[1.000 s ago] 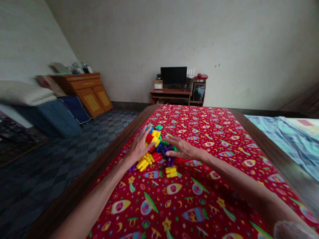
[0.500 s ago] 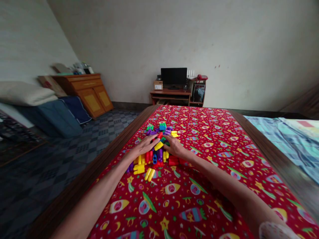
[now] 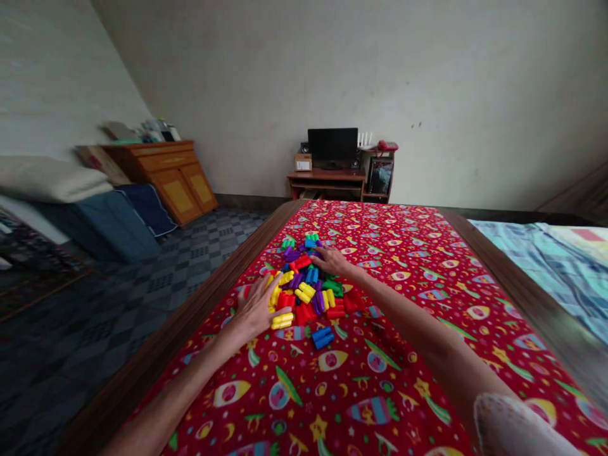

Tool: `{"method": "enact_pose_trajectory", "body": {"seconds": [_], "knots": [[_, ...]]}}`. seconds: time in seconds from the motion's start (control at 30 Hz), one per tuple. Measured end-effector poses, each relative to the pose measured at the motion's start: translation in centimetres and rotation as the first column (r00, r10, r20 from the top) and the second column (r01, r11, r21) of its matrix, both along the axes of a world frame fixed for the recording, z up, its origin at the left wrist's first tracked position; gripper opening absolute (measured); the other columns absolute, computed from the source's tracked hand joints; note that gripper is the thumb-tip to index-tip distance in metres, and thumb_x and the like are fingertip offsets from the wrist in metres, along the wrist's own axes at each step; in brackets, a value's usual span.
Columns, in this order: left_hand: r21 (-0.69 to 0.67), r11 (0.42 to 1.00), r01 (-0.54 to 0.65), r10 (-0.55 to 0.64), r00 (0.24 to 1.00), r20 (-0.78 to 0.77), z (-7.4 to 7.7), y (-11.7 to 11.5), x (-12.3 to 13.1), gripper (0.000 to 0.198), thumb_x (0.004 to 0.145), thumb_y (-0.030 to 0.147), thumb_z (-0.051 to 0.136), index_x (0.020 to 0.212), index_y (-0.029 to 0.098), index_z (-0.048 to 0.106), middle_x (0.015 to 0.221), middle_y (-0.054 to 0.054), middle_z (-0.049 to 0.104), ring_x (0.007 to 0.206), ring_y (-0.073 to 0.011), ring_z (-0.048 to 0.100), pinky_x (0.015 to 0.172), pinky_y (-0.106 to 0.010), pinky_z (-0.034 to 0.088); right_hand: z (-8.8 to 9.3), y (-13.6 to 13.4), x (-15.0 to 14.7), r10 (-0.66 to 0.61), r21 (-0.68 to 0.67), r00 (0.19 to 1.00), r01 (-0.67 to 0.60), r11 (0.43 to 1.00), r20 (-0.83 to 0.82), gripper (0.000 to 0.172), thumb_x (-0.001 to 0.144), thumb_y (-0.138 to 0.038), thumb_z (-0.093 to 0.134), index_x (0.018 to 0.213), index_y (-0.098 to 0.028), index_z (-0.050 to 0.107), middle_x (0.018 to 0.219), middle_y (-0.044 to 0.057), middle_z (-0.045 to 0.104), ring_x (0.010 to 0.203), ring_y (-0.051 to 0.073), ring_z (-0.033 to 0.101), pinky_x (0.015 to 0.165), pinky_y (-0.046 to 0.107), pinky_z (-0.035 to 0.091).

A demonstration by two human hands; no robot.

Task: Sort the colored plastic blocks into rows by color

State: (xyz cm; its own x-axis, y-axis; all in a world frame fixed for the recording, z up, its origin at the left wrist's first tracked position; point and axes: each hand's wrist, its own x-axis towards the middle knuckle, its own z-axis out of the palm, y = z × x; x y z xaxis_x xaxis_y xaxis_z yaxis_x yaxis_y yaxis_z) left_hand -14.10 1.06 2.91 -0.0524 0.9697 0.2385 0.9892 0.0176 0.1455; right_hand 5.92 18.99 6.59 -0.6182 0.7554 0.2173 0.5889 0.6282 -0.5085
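Observation:
Several plastic building blocks in red, yellow, blue, green and purple lie in a loose heap on the red patterned tablecloth. At the heap's near left side, my left hand rests with fingers spread, touching yellow blocks and red ones. My right hand reaches over the far right side, fingers stretched towards a blue block and purple pieces; its fingertips are partly hidden among them. A single blue block sits apart, nearer to me. Green blocks show below my right hand.
The cloth covers a table with a dark wooden edge. Beyond it stands a desk with a monitor. A wooden cabinet is at the left, and a blue checked sheet lies on the right.
My left hand has moved left and nearer to me, while my right hand has shifted slightly up. The heap is spread differently, and a blue block now lies apart at the near side.

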Motion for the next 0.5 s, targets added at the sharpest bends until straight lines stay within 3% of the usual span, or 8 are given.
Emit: {"method": "enact_pose_trajectory", "body": {"seconds": [0.17, 0.23, 0.33, 0.43, 0.5], "knots": [[0.107, 0.99, 0.094, -0.106, 0.988, 0.11, 1.3, 3.8, 1.1, 0.06, 0.081, 0.034, 0.06, 0.137, 0.019, 0.047, 0.129, -0.015, 0.06, 0.118, -0.0319, 0.056, 0.102, -0.049, 0.041, 0.5, -3.4, 0.1, 0.274, 0.005, 0.957, -0.275, 0.962, -0.09, 0.053, 0.096, -0.048, 0.042, 0.139, -0.017, 0.048, 0.124, 0.012, 0.064, 0.113, 0.024, 0.06, 0.094, 0.035, 0.047], [0.153, 0.971, 0.182, -0.213, 0.95, 0.227, 1.6, 5.3, 1.4, 0.051, 0.081, 0.03, 0.057, 0.13, 0.019, 0.053, 0.122, -0.012, 0.064, 0.115, -0.0288, 0.059, 0.099, -0.044, 0.045, 1.2, -5.3, 1.4, 0.376, 0.103, 0.923, -0.367, 0.924, -0.083, 0.065, 0.092, -0.052, 0.049, 0.144, -0.014, 0.04, 0.139, 0.018, 0.051, 0.127, 0.028, 0.049, 0.102, 0.042, 0.042], [0.198, 0.955, 0.222, -0.28, 0.897, 0.343, 1.8, 7.2, 1.5, 0.049, 0.081, 0.029, 0.056, 0.129, 0.022, 0.055, 0.12, -0.008, 0.065, 0.114, -0.0256, 0.06, 0.1, -0.041, 0.046, 1.5, -8.3, 3.3, 0.468, 0.232, 0.878, -0.477, 0.848, 0.098, 0.078, 0.082, -0.055, 0.062, 0.146, -0.017, 0.038, 0.153, 0.022, 0.029, 0.139, 0.037, 0.031, 0.107, 0.054, 0.032], [0.202, 0.969, 0.143, -0.216, 0.888, 0.407, 2.2, 8.5, 1.6, 0.056, 0.08, 0.033, 0.058, 0.134, 0.021, 0.05, 0.123, -0.008, 0.064, 0.117, -0.0262, 0.058, 0.104, -0.043, 0.043, 0.8, -10.3, 3.7, 0.484, 0.274, 0.831, -0.549, 0.789, 0.273, 0.067, 0.08, -0.051, 0.067, 0.14, -0.025, 0.048, 0.154, 0.019, 0.027, 0.136, 0.04, 0.032, 0.104, 0.06, 0.032], [0.184, 0.977, 0.104, -0.182, 0.857, 0.482, 2.6, 9.0, 1.6, 0.061, 0.082, 0.039, 0.057, 0.138, 0.02, 0.045, 0.129, -0.01, 0.06, 0.121, -0.0266, 0.055, 0.106, -0.044, 0.041, 0.4, -10.5, 3.1, 0.452, 0.297, 0.836, -0.537, 0.789, 0.311, 0.058, 0.081, -0.043, 0.067, 0.135, -0.027, 0.053, 0.151, 0.018, 0.032, 0.132, 0.038, 0.038, 0.101, 0.058, 0.036]]}}
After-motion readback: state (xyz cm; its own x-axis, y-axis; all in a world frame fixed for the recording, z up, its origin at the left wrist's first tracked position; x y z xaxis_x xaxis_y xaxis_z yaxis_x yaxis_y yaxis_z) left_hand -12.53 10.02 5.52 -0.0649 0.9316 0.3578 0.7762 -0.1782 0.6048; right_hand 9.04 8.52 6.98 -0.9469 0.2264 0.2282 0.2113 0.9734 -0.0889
